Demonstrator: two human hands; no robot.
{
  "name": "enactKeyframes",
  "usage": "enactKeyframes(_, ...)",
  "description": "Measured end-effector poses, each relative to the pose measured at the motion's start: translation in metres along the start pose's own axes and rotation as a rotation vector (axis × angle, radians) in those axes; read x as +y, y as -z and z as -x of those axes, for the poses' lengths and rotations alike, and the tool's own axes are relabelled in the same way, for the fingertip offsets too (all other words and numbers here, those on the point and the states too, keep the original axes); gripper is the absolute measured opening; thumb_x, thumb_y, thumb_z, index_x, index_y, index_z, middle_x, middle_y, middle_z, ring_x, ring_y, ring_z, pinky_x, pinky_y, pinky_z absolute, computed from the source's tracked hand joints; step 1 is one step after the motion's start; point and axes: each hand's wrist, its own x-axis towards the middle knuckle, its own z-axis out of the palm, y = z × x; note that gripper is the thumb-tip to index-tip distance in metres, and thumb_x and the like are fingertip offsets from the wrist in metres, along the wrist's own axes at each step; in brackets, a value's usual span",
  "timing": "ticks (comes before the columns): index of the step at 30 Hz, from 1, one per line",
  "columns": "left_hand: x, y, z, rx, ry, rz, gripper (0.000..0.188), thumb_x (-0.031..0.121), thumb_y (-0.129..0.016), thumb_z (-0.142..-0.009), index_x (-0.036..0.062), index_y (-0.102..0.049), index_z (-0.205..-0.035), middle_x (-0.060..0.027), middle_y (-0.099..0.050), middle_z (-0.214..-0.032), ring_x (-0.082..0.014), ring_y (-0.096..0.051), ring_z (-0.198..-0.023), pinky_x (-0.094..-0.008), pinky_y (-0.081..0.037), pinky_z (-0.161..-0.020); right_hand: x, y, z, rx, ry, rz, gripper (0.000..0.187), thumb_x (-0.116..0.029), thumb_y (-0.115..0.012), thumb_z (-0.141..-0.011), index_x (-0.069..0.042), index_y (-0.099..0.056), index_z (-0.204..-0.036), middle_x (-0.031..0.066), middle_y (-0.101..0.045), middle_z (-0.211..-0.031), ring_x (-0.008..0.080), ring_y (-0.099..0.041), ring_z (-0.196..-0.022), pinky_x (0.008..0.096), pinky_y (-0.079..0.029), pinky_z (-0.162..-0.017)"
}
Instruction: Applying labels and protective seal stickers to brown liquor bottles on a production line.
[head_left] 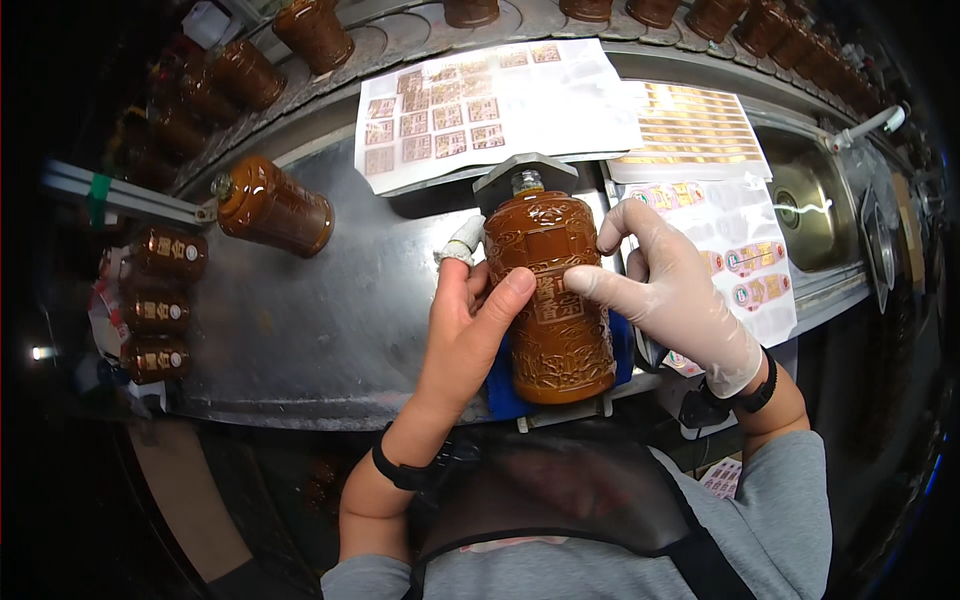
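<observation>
Upon a blue support (507, 399) at the near edge of the bench (280, 345), the glossy brown bottle (550, 262) shows embossed swirls and a square panel (558, 302). My left grip (460, 325) curves around its left side, thumb on the front; my gloved right grip (668, 290) is half spread, thumb at the panel's edge. Beyond lie paper sheets (560, 105).

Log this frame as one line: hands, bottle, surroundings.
left hand: bare thumb on brown bottle | right hand: gloved, thumb by square label | bottle: on blue support | around: label sheets, more bottles
</observation>
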Motion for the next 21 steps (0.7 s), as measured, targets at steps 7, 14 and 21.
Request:
enactKeyframes(7,-0.004,-0.008,-0.002,0.024,-0.006,-0.073,0.064,0.019,-0.067,-0.095,-0.0018,-0.031,-0.143,-0.0205,-0.054,-0.134,-0.0224,-0.055,-0.123,-0.0357,-0.044,-0.104,0.007,0.005,0.004,-0.04,0.03,-0.005,0.049,-0.035,-0.084,-0.076,-0.005,-0.051,-0.097,0.0098,-0.058,-0.086,0.0199,-0.056,-0.064,0.0345,-0.048,-0.062)
enactKeyframes(14,-0.009,-0.009,-0.004,0.035,-0.034,-0.071,0.063,0.021,-0.068,-0.095,-0.0015,-0.032,-0.142,-0.0201,-0.056,-0.133,-0.0222,-0.055,-0.123,-0.0359,-0.043,-0.105,0.01,0.009,0.002,-0.054,0.029,0.002,0.05,-0.034,-0.084,-0.076,-0.005,-0.051,-0.099,0.0103,-0.058,-0.088,0.0211,-0.056,-0.07,0.0352,-0.048,-0.066)
enactKeyframes(21,-0.009,-0.01,-0.005,0.019,-0.032,-0.041,0.064,0.022,-0.068,-0.095,-0.0005,-0.032,-0.143,-0.0202,-0.054,-0.135,-0.0227,-0.054,-0.125,-0.0365,-0.042,-0.106,0.013,0.012,0.001,-0.058,0.09,0.043,0.051,-0.034,-0.084,-0.075,-0.005,-0.05,-0.099,0.0105,-0.058,-0.09,0.0223,-0.056,-0.07,0.0354,-0.048,-0.066)
